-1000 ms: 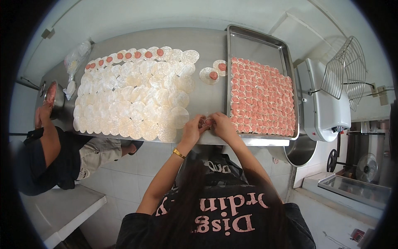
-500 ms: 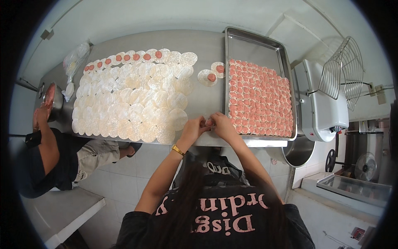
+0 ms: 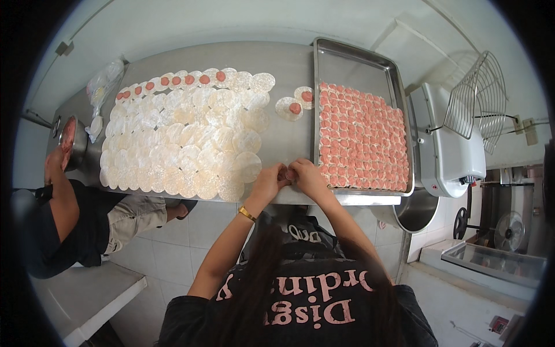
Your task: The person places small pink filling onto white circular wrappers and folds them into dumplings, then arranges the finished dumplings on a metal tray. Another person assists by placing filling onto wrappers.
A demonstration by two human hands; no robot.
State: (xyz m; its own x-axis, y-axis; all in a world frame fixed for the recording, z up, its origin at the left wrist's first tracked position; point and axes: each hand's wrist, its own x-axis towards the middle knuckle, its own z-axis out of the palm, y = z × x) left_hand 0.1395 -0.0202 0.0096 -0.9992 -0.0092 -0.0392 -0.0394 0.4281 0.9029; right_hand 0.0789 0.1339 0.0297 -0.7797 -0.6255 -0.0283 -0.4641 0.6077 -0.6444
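Note:
Both hands meet at the table's front edge, pinching one small dumpling (image 3: pixel 290 174) with pink meat filling between the fingertips. My left hand (image 3: pixel 270 181), with a gold band on its wrist, closes on it from the left; my right hand (image 3: pixel 308 177) grips it from the right. Fingers cover most of the dumpling. Beyond the hands lie two round wrappers (image 3: pixel 285 114), each topped with a pink meat ball. To the left, overlapping pale wrappers (image 3: pixel 185 139) spread in rows, the far row partly topped with meat. At right, a metal tray (image 3: pixel 317 69) holds rows of finished dumplings (image 3: pixel 363 139).
At far left another person's hand (image 3: pixel 56 159) reaches into a metal bowl (image 3: pixel 81 144) of pink meat. A plastic bag (image 3: pixel 104 84) lies behind it. Right of the tray stand a white appliance (image 3: pixel 451 139), a wire rack (image 3: pixel 468 104) and, lower, a large metal pot (image 3: pixel 421 211).
My fingers have closed further around the dumpling, and its pink top shows less. My right hand has shifted slightly left. The other person's hand has moved a little at the bowl.

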